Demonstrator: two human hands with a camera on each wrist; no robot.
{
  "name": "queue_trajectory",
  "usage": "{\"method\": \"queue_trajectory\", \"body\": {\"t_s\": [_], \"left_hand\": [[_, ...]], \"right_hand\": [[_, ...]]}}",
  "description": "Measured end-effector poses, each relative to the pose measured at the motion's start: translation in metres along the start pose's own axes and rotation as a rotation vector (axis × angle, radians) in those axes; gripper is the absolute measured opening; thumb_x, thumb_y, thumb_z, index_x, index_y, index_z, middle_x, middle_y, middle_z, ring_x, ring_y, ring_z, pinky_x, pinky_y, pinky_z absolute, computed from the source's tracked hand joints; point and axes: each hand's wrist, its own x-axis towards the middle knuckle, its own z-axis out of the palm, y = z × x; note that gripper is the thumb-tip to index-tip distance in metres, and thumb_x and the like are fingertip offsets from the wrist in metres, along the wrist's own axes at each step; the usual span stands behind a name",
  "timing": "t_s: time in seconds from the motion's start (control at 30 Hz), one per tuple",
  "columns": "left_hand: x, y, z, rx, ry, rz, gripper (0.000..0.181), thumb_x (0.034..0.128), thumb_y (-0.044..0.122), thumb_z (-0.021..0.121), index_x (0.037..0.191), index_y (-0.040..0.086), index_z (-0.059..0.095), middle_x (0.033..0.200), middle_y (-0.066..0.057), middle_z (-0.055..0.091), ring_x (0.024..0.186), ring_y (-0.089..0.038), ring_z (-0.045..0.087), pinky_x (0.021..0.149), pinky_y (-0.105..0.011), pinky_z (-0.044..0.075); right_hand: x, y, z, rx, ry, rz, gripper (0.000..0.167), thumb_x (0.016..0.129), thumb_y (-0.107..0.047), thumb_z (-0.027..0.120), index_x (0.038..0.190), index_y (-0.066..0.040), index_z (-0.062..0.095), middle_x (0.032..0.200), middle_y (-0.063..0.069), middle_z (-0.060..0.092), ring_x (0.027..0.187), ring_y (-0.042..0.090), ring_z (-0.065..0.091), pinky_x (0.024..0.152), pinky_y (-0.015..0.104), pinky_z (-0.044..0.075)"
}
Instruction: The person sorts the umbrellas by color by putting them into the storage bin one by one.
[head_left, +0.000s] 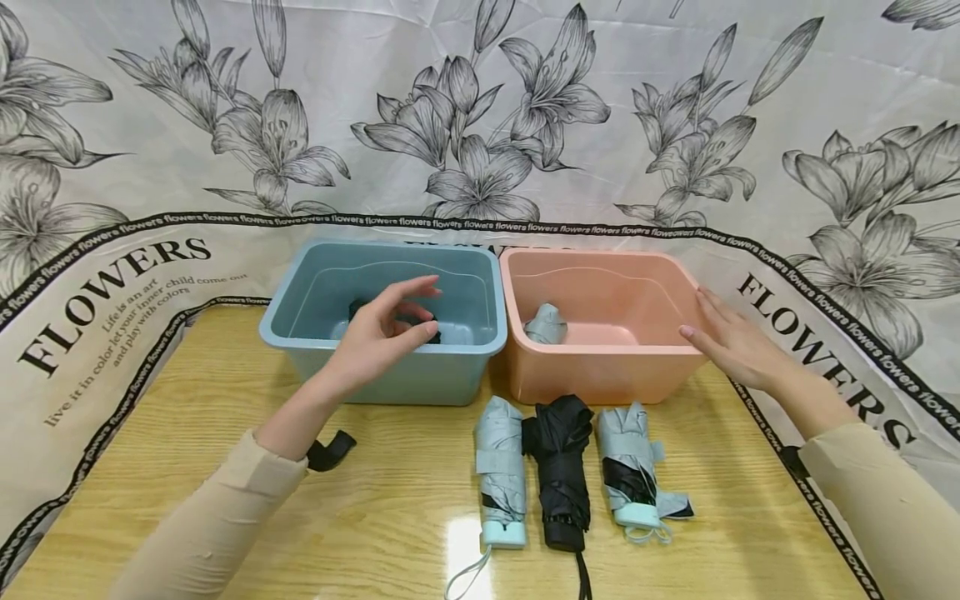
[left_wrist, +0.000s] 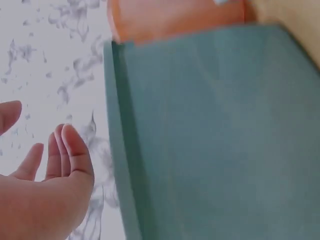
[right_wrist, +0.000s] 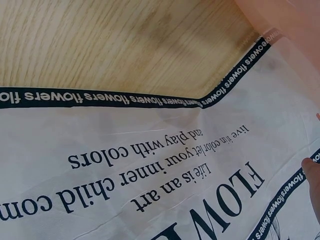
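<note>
My left hand [head_left: 382, 325] hovers over the front of a blue bin [head_left: 390, 375], fingers loosely bent and holding nothing. In the left wrist view, that hand [left_wrist: 55, 185] shows beside the bin's wall. Dark items [head_left: 358, 309] lie inside the bin, partly hidden behind the hand. My right hand [head_left: 738, 342], fingers extended, is at the right side of a pink bin [head_left: 600, 375]; whether it touches the rim I cannot tell. A folded light-blue umbrella [head_left: 547, 324] sits inside the pink bin. In front lie a light-blue umbrella [head_left: 501, 475], a black umbrella [head_left: 564, 475] and another light-blue umbrella [head_left: 630, 471].
The two bins stand side by side on a wooden table [head_left: 390, 517]. Behind them hangs a white cloth [head_left: 300, 50] with flower prints, which also borders both sides of the table. A black strap-like piece [head_left: 332, 452] shows by the left wrist.
</note>
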Motion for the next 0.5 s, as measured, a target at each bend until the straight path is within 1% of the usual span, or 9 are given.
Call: {"method": "queue_trajectory", "body": {"t_s": [0.1,0.2,0.37,0.43,0.5], "left_hand": [[-0.011,-0.003,0.017,-0.019,-0.002,0.038,0.056,0.0992,0.004,0.069,0.152,0.011,0.052,0.140,-0.010,0.060,0.112,-0.026,0.062,0.088,-0.033,0.055],[-0.021,-0.008,0.034,-0.024,-0.037,0.053,0.056,0.0984,0.003,0.070,0.151,0.011,0.053,0.138,-0.013,0.061,0.109,-0.028,0.063,0.087,-0.033,0.055],[-0.037,-0.020,0.064,-0.011,-0.118,0.045,0.055,0.0972,0.006,0.073,0.149,0.009,0.055,0.134,-0.013,0.061,0.106,-0.029,0.063,0.082,-0.030,0.055],[-0.041,-0.027,0.075,0.006,-0.149,0.030,0.055,0.0970,0.009,0.074,0.149,0.011,0.056,0.134,-0.010,0.061,0.108,-0.026,0.061,0.083,-0.032,0.056],[-0.045,-0.036,0.084,0.022,-0.188,0.003,0.057,0.0968,0.013,0.076,0.150,0.014,0.056,0.137,-0.008,0.058,0.114,-0.028,0.059,0.087,-0.036,0.055]], "right_hand": [[0.000,0.001,0.001,0.003,0.001,0.002,0.078,0.112,-0.044,0.036,0.164,0.003,0.001,0.171,0.023,-0.005,0.147,0.063,0.014,0.114,0.078,0.013],[0.000,0.001,0.000,0.008,-0.002,0.005,0.079,0.112,-0.044,0.036,0.164,0.002,0.001,0.172,0.022,-0.005,0.149,0.062,0.013,0.115,0.077,0.012],[-0.001,-0.001,0.000,0.020,-0.006,0.004,0.079,0.112,-0.044,0.036,0.164,0.002,0.000,0.172,0.022,-0.006,0.150,0.060,0.010,0.117,0.076,0.011],[-0.001,-0.001,-0.001,0.021,-0.005,0.002,0.079,0.111,-0.044,0.037,0.164,0.003,0.001,0.172,0.022,-0.005,0.151,0.060,0.010,0.117,0.075,0.011],[-0.001,-0.001,-0.001,0.021,-0.006,0.005,0.079,0.112,-0.044,0.036,0.164,0.002,0.000,0.172,0.022,-0.006,0.150,0.060,0.011,0.117,0.076,0.011]]}}
